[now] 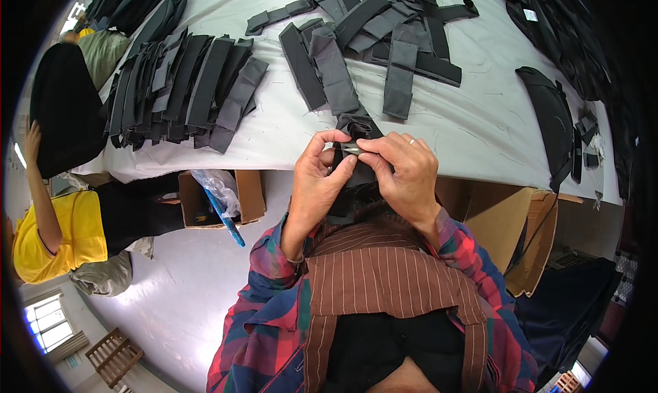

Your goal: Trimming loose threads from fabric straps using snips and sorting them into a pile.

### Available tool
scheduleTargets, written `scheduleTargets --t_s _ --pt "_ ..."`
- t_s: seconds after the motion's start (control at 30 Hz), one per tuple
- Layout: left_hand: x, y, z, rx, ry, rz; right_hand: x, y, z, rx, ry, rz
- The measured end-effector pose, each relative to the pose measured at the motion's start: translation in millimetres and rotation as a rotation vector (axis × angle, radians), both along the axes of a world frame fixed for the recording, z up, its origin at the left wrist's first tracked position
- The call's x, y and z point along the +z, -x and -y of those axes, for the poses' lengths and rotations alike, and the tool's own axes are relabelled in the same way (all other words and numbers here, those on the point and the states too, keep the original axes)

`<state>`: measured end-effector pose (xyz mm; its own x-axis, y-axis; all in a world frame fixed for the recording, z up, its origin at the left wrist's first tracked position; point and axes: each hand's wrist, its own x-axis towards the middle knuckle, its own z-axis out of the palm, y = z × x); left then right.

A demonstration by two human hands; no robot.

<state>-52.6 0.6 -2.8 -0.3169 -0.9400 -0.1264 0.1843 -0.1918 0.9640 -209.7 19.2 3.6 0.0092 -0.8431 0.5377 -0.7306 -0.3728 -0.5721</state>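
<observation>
Right in front of me, at the table's near edge, both my hands meet over a dark grey fabric strip. My left hand is closed, its thumb and index finger pinching the strip. From the other side my right hand, with a ring on one finger, has its thumb and fingertips closed on a small pale pointed thing; its exact kind is hidden by the fingers. The tip lies against the fabric between both thumbs. Beyond my hands, several loose grey fabric strips lie in a tangled heap.
Stacked fabric strips stand in a row at the left of the white-covered table. A black curved fabric piece lies at right. Cardboard boxes sit below the edge. A person in yellow handles black cloth at far left.
</observation>
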Motion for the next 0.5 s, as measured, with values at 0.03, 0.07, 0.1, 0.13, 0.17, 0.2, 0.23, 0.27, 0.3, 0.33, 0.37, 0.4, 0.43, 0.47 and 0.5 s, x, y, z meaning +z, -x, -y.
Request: scheduleTargets --t_s 0.03,0.07,0.1,0.13,0.17,0.2,0.23,0.27,0.3,0.33,0.37,0.4,0.43,0.47,0.5 --pt "0 0 0 -0.004 -0.003 -0.004 0 0 0 -0.001 0.000 0.000" --pt "0 0 0 -0.004 -0.003 -0.004 0 0 -1 -0.007 0.014 -0.028" --pt "-1 0 0 -0.005 -0.007 -0.004 0 0 -1 -0.013 0.029 -0.056" --pt "-1 0 0 -0.005 -0.011 -0.004 0 0 -1 -0.013 0.029 -0.056" --pt "-2 0 0 -0.005 -0.011 -0.004 -1 0 -1 -0.019 0.041 -0.059" --pt "-2 0 0 -0.004 -0.011 -0.010 -2 -1 -1 -0.024 0.054 -0.062" --pt "-2 0 -1 -0.003 -0.011 -0.017 0 0 -1 -0.023 0.053 -0.061" --pt "-1 0 -1 -0.003 -0.012 -0.016 2 0 -1 -0.019 0.005 -0.043" --pt "-1 1 -1 0.006 -0.029 -0.040 3 1 -1 -0.015 -0.043 -0.025" --pt "0 1 -1 0.015 -0.046 -0.064 1 3 0 -0.016 -0.043 -0.025" --pt "0 0 -1 0.014 -0.046 -0.064 -4 5 1 0.005 -0.124 0.218" --pt "1 -1 0 0.012 -0.069 -0.111 -6 8 2 0.026 -0.204 0.461" --pt "2 -2 1 0.009 -0.092 -0.159 -5 12 2 0.025 -0.203 0.460" --pt "2 -3 1 0.007 -0.092 -0.160 -1 17 2 0.045 -0.213 0.452" --pt "1 -4 1 0.017 -0.115 -0.170 3 20 2 0.067 -0.225 0.445"
